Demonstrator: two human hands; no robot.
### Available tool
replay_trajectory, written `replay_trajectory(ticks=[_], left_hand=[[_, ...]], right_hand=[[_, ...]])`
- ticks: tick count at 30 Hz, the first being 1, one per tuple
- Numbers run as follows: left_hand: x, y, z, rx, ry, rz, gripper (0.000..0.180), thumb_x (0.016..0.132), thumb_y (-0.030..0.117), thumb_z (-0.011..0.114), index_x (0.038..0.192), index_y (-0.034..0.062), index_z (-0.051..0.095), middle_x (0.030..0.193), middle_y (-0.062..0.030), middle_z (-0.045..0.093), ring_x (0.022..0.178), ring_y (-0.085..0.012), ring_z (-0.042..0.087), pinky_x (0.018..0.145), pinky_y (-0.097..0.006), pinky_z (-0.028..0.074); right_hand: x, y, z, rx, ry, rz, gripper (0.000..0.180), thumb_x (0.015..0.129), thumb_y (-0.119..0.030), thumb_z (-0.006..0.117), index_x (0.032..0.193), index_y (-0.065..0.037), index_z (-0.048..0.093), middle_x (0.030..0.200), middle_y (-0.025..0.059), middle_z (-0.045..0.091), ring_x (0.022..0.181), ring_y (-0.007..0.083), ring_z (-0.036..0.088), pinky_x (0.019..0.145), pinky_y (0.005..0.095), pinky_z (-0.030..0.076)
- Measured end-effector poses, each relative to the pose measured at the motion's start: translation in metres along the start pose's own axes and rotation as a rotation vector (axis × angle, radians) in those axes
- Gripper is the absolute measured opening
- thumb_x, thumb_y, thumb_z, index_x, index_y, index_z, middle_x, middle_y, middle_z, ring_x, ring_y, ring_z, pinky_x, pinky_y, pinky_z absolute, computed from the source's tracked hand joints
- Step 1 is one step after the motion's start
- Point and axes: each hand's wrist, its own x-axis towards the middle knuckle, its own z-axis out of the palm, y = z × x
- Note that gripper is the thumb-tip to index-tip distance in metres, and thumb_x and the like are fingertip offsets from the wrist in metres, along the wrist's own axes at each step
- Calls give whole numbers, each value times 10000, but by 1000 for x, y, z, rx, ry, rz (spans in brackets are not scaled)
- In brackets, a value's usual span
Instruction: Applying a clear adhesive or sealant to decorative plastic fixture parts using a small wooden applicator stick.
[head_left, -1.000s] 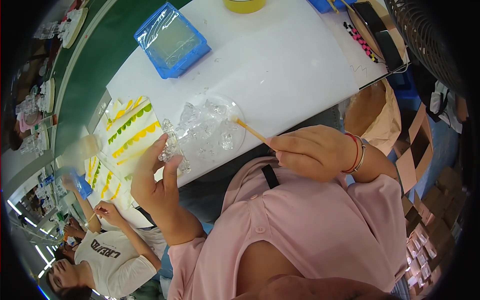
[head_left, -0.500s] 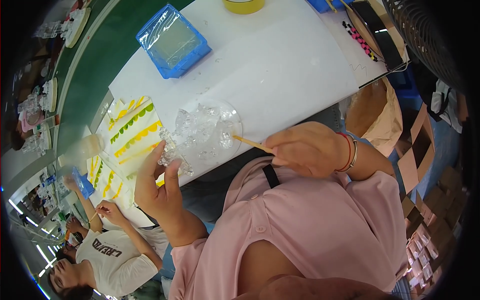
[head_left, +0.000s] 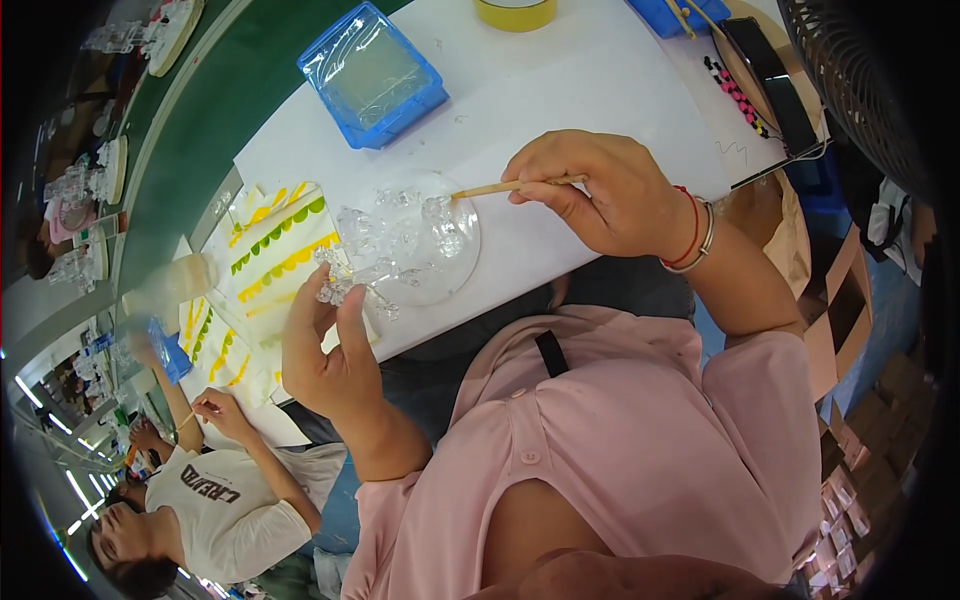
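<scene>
My left hand [head_left: 335, 355] grips the near rim of a clear round plastic dish [head_left: 400, 245] covered with small clear crystal-like pieces, at the near edge of the white table [head_left: 560, 90]. My right hand [head_left: 600, 190] pinches a thin wooden stick [head_left: 495, 187], and the stick's tip touches the clear pieces at the dish's right side. A red cord and a metal bangle circle my right wrist. Under the dish's left side lie white sheets with yellow and green scalloped strips [head_left: 275, 245].
A blue tray with a clear film cover [head_left: 372, 75] sits further back on the table. A yellow tape roll [head_left: 515, 12], a black device [head_left: 765, 75] and a bead strip lie at the far right. Another person in a white shirt [head_left: 225, 500] works at my left. Cardboard boxes stand at the right.
My right hand has lifted and moved back over the table with the stick, now probing the dish's right side. My left hand keeps its grip on the dish's rim.
</scene>
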Motion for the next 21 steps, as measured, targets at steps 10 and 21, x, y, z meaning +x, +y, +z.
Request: replay_trajectory(ticks=[10, 21], left_hand=[[4, -4, -2, -98, -29, -31, 309, 722, 44, 800, 1007, 1, 688, 808, -67, 663, 628, -123, 597, 606, -227, 500], [5, -6, -2, -95, -67, -31, 348, 681, 37, 829, 993, -11, 682, 839, -91, 660, 661, -145, 611, 601, -246, 539]], right_hand=[[-19, -12, 8, 31, 91, -133, 171, 833, 38, 628, 972, 0, 536, 842, 157, 665, 738, 283, 680, 589, 318, 532], [-26, -18, 7, 59, 16, -124, 173, 838, 72, 576, 986, -4, 528, 837, 177, 666, 745, 294, 688, 598, 323, 544]])
